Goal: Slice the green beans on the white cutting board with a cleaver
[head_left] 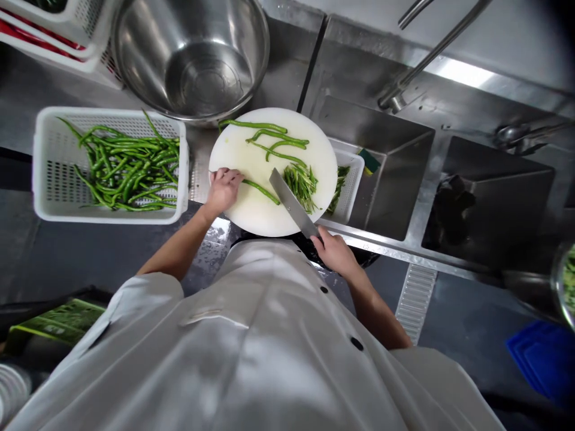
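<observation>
On a round white cutting board (pixel 269 221), my left hand (pixel 223 188) is closed on a long green chili pepper (pixel 263 190) near the left rim. The free end of that pepper points toward the blade of a knife (pixel 291 202). My right hand (pixel 336 250) grips the knife's handle at the board's lower right edge; the fingers hide most of the handle. Several whole green peppers (pixel 278 141) lie across the upper part of the board. A heap of cut green pieces (pixel 302 187) rests just right of the blade.
Left of the board stands a white basket (pixel 40 167) of long green peppers. A large steel bowl (pixel 135 54) sits behind the board. At right are a sink (pixel 390 179) holding a white basket (pixel 354 185) of cut greens, a sponge (pixel 369 160) and a faucet (pixel 426 60).
</observation>
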A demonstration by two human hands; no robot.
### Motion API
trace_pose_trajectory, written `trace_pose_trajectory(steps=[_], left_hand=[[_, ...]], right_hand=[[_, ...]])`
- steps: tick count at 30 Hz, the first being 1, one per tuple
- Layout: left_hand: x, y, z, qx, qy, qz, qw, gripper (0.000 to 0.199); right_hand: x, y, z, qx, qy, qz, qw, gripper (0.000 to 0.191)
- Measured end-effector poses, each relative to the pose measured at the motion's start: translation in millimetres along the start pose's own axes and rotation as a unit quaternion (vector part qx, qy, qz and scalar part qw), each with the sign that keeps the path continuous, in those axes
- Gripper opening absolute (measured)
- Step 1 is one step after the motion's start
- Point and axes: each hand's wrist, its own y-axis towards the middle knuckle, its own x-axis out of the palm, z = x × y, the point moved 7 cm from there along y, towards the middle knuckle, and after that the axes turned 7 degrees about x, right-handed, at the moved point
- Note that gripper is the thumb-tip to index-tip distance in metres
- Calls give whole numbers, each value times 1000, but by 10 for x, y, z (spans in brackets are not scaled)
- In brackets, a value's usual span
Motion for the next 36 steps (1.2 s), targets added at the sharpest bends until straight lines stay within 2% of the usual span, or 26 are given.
trace_pose_trajectory(steps=[5,8,14,21,24,28,30,36], left_hand=[[345,-24,573,34,10,-47,998,31],[436,9,722,37,13,-46,998,28],[458,108,732,45,21,-45,998,23],[521,209,707,51,13,-41,998,28],[537,203,711,45,17,-38,998,30],[528,207,699,49,8,-36,998,32],[516,207,687,57,-3,-35,998,32],[528,171,689,55,-3,-29,998,31]], right_hand=[[-42,-71,-32,-6,-65,-7,998,45],[-111,-153,-50,-17,-78,-12,997,40],[-300,-298,-90,-10,-94,-34,995,36],[-423,-376,-35,6,-97,-49,994,34],[-388,-281,-94,-3,-83,-52,995,33],[-267,25,-311,-22,-41,-47,998,36],[-253,106,-336,-16,-35,-43,998,40],[-296,38,-289,-36,-35,-51,997,38]])
